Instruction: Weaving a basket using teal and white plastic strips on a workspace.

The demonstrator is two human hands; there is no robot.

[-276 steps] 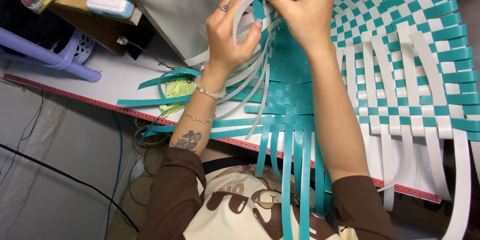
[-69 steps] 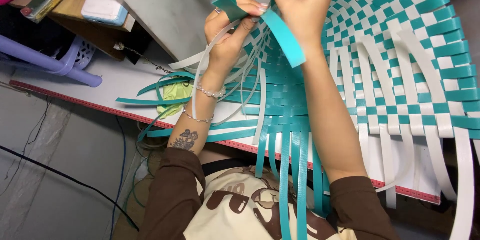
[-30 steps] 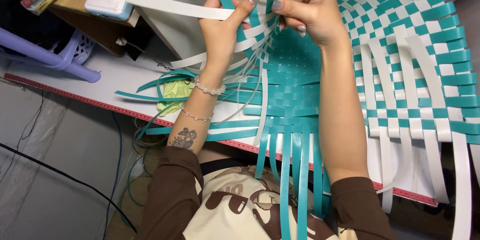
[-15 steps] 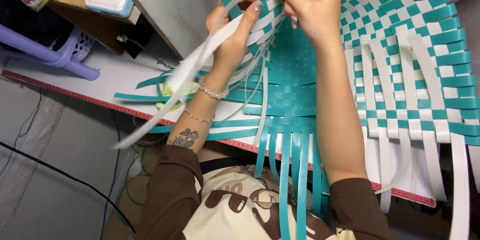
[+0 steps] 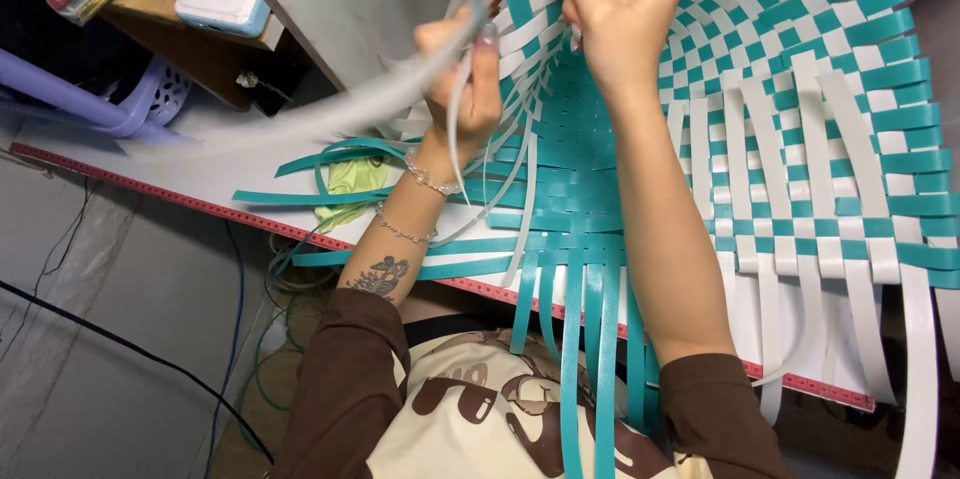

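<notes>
At the top centre, the left hand pinches a blurred white strip while the right hand grips the weave, mid-threading; next likely calls for pulling it snug.

I see a pale table with a red edge left of the hands, a wooden shelf up-left beyond it, a purple plastic basket beside that, and cables across the grey floor.

A pale grey flat tabletop with a red measuring strip along its edge carries a teal-and-white woven strap mat, loose teal plastic strips and crumpled light-green cloth.
</notes>
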